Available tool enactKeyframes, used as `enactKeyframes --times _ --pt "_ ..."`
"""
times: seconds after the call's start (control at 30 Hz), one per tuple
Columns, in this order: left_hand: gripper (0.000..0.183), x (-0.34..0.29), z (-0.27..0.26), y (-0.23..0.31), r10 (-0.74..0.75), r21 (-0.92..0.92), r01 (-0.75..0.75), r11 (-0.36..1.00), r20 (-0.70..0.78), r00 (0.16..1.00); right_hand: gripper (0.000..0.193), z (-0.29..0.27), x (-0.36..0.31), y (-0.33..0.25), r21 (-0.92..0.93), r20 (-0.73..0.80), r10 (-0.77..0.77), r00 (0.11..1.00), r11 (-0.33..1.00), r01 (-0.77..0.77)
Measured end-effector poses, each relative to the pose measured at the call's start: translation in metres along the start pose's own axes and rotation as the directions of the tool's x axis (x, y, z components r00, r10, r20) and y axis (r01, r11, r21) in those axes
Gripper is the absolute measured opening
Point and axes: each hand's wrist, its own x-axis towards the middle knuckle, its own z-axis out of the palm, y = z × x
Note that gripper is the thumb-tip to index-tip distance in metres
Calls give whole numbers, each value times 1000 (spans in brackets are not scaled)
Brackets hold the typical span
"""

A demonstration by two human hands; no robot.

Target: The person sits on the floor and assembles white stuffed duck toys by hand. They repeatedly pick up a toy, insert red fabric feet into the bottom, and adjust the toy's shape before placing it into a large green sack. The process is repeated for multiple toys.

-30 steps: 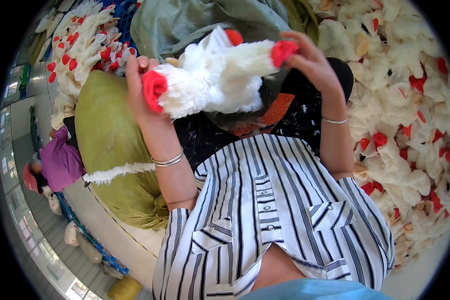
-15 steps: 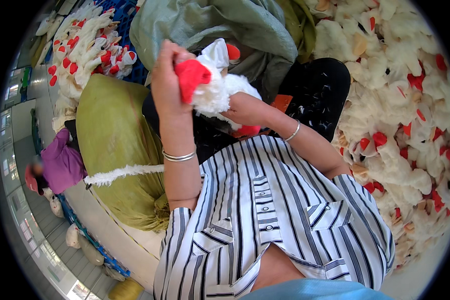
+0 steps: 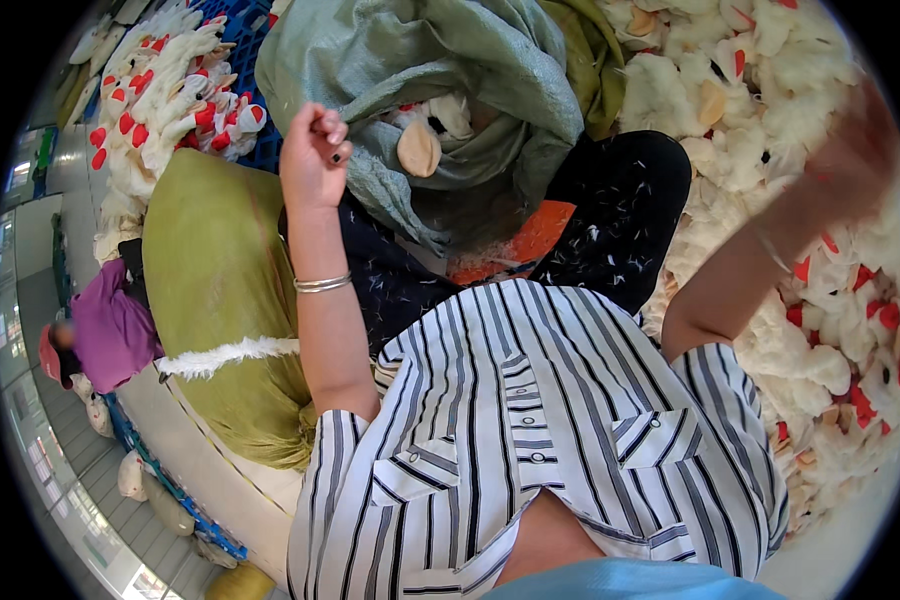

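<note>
My left hand (image 3: 315,155) is raised at the near-left edge of a grey-green woven sack (image 3: 320,60), its fingers curled in and nothing seen in them. Inside the sack's open mouth lies a white plush skin (image 3: 450,115) with a black spot and a beige oval piece. My right hand (image 3: 855,165) reaches far right over a big heap of white plush skins (image 3: 670,95) with red and beige parts. Motion smears its fingers, so whether it grips one is hidden.
A full olive sack (image 3: 215,230) stands at my left, a strip of white fluff (image 3: 230,355) across it. Behind it, more red-and-white plush pieces (image 3: 160,90) are piled by a blue crate (image 3: 255,50). A person in purple (image 3: 115,325) is at far left.
The red-and-white plush piece has left both my hands; a plush piece now shows in the sack. My right hand has swung far right to the heap; my left has shifted slightly left.
</note>
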Motion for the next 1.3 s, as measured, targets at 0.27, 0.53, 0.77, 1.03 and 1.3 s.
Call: enactKeyframes --times 0.27,0.53,0.77,1.03,1.3 --pt "18 -12 35 -35 -128 101 119 988 90 988 24 143 -355 106 -551 751 571 -331 266 -791" --pt "27 -49 6 -42 -26 516 63 854 -78 997 28 162 -323 40 -405 778 628 -7 493 -770" --pt "79 -73 46 -63 62 901 -402 164 398 915 24 120 -248 -54 -94 944 317 93 530 -843" --pt "47 -46 24 -84 -231 934 -252 252 311 922 20 129 -275 -27 -209 955 297 -16 633 -746" --pt "47 -38 17 -91 -148 957 -291 12 290 946 55 133 -327 96 -466 879 410 244 849 250"
